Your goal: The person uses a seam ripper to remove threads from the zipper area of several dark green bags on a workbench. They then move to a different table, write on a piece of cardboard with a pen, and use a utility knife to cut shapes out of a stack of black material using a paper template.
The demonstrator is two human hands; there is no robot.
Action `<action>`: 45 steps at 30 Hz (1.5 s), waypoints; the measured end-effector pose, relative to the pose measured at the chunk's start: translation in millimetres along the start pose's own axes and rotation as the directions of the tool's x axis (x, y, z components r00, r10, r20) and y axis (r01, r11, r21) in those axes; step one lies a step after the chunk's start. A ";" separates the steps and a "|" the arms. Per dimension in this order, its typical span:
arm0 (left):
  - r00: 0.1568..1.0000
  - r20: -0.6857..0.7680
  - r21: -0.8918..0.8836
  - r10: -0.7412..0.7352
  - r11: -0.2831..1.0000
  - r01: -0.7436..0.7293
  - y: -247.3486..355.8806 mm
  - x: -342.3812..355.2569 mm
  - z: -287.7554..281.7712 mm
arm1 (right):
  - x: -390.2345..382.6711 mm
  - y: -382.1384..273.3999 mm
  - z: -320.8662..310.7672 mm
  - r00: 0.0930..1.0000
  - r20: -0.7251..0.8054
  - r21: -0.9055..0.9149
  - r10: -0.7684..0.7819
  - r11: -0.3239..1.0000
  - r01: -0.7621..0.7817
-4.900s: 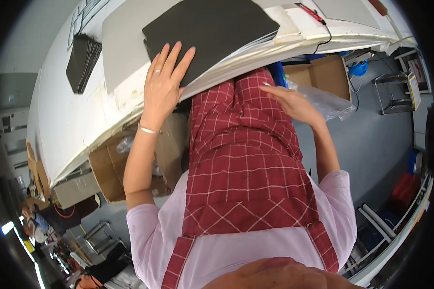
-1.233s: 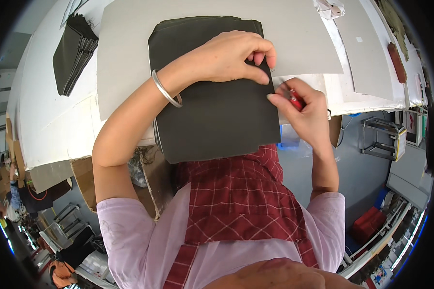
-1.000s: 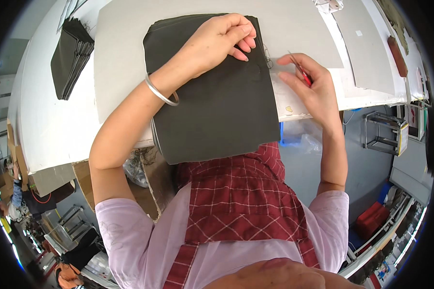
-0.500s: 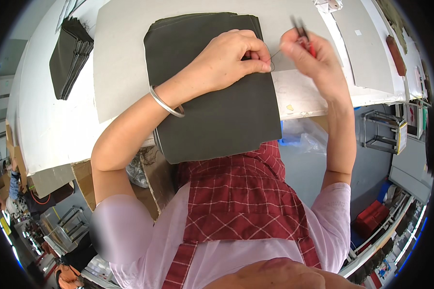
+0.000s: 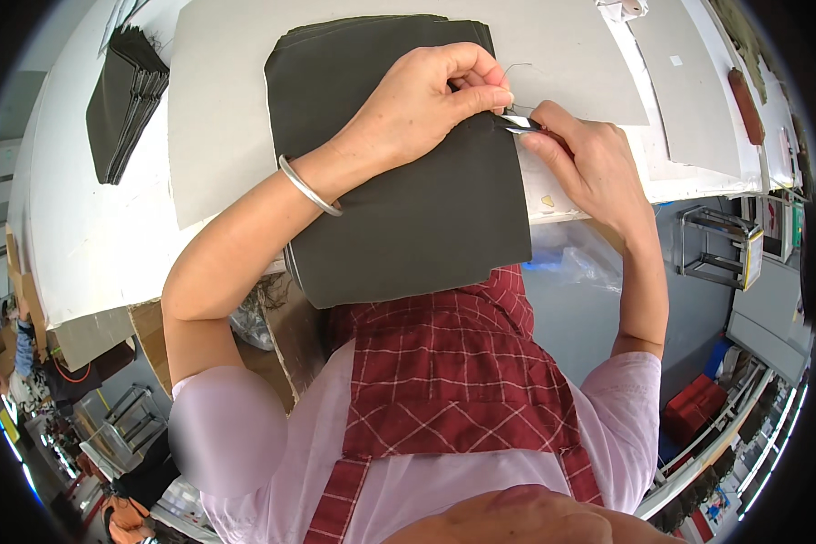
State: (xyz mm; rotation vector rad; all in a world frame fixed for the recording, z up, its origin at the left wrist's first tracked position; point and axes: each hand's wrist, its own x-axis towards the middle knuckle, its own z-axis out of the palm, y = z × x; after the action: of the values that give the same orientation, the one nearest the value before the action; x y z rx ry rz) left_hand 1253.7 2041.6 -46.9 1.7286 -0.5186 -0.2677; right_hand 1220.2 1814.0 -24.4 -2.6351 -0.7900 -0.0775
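A stack of dark grey-green fabric pieces point(image 5: 412, 231) lies in front of me, its near end hanging over the table edge. My left hand point(image 5: 440, 91) rests on the stack's upper right part, thumb and forefinger pinched at its right edge. A thin dark thread point(image 5: 519, 65) curls out beside those fingertips. My right hand point(image 5: 598, 168) is closed around thread snips point(image 5: 522, 125), whose blades point left at the fabric edge just below the left fingertips. Whether the blades touch the thread is too small to tell.
Grey board point(image 5: 218, 118) lies under the stack on the white table point(image 5: 82, 236). Another bundle of folded dark pieces point(image 5: 122, 113) stands at the left. On the right are a brown-red bar-shaped object point(image 5: 745, 104) and, below the table, a metal stool point(image 5: 721, 245).
My right hand with the snips has come down and left, from above the table to the fabric edge. The left hand has shifted slightly up, still pinching.
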 end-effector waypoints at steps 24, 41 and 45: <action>0.805 0.570 0.167 -0.164 0.983 0.082 73.6 -176.3 -119.9 | -75.5 -57.1 23.1 0.968 -0.155 0.199 0.198 0.966 -0.166; 0.988 0.052 0.658 -0.146 0.750 0.076 30.3 -9.5 12.2 | -54.4 -86.5 47.6 0.955 -0.281 0.146 -0.091 0.980 0.136; 0.991 0.079 0.533 -0.108 0.844 0.050 18.2 -1.4 15.0 | -47.9 -55.3 31.3 0.938 -0.333 0.637 0.102 0.758 0.143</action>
State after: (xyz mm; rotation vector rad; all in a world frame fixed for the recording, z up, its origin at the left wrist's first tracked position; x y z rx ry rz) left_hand 1242.1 2026.5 -32.8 2.2918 -0.6412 -0.2938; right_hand 1148.4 1843.5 -41.7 -1.8657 -0.5799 -0.2252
